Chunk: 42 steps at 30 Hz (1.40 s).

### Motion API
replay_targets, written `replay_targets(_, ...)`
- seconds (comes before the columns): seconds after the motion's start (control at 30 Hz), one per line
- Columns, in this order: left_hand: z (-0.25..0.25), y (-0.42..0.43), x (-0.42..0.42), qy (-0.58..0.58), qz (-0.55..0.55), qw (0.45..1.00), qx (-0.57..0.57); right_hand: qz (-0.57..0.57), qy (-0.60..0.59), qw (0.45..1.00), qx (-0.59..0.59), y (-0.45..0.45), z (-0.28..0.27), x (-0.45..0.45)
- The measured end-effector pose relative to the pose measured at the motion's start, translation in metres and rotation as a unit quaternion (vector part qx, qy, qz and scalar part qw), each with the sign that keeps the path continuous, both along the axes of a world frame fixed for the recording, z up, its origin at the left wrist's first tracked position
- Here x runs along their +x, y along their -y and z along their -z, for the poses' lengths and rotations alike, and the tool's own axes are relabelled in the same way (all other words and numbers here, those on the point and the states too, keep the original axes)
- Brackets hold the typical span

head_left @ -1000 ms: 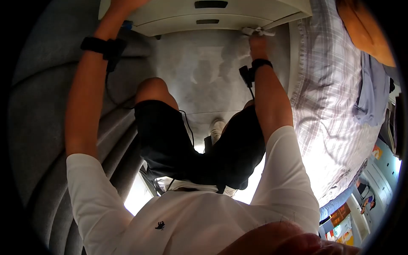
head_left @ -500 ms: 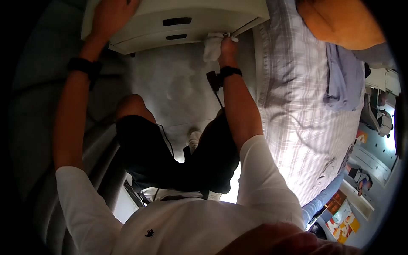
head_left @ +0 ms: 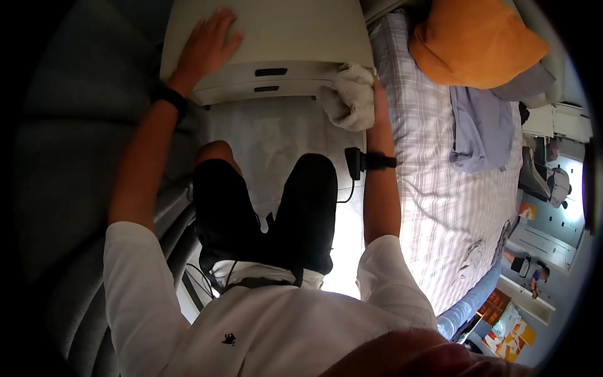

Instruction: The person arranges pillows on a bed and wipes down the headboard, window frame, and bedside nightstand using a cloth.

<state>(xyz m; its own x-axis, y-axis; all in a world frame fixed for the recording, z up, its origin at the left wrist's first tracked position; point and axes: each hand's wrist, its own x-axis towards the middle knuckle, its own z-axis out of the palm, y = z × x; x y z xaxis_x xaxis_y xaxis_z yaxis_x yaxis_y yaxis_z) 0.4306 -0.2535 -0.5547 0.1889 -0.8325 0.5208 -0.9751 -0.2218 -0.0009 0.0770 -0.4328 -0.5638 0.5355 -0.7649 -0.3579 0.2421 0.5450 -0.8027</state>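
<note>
My left hand point(head_left: 207, 47) lies on the pale top of a small cabinet point(head_left: 295, 31), its fingers spread and nothing in them. At the cabinet's right front corner, my right hand point(head_left: 379, 103) is beside a light grey, fluffy cloth point(head_left: 352, 97), which hangs in front of the drawers. The cloth and the cabinet edge partly hide the right hand's fingers, but the cloth is gathered at them. Two dark drawer handles point(head_left: 271, 71) show on the cabinet front. Both wrists wear black bands.
A bed with a plaid sheet point(head_left: 433, 201) runs along the right, bearing an orange pillow point(head_left: 477, 44) and a grey-purple garment point(head_left: 480, 129). Dark ribbed upholstery point(head_left: 81, 283) stands at the left. Far right, a person point(head_left: 540, 274) is visible in the background.
The view has shifted, showing more of the cabinet top. My left hand now lies fully visible on it. My right hand and the cloth have come up to the cabinet's corner, with more cloth showing.
</note>
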Motion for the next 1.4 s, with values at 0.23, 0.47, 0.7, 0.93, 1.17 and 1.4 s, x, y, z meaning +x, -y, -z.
replay_targets(0.23, 0.004, 0.005, 0.001, 0.019, 0.032, 0.999, -0.013, 0.166, -0.281, 0.792, -0.516, 0.001, -0.094, 0.035)
replay_targets(0.47, -0.029, -0.003, -0.018, -0.063, 0.012, 0.994, 0.092, 0.16, -0.417, 0.503, -0.74, -0.055, 0.001, 0.12)
replay_targets(0.7, -0.018, -0.005, -0.024, -0.021, 0.057, 0.996, 0.061, -0.005, -0.424, 0.522, -0.74, -0.052, -0.041, 0.102)
replay_targets(0.93, 0.009, 0.002, 0.003, -0.065, 0.071, 0.995, 0.038, 0.021, -0.502, 0.559, -0.659, 0.005, -0.052, 0.113)
replay_targets(1.17, -0.024, -0.006, -0.018, -0.127, 0.028, 0.989, 0.071, 0.012, -0.547, 0.588, -0.596, 0.057, -0.043, 0.104)
replay_targets(1.4, -0.024, -0.008, -0.035, -0.092, -0.007, 0.99, 0.108, -0.006, -0.535, 0.588, -0.606, 0.079, -0.035, 0.096)
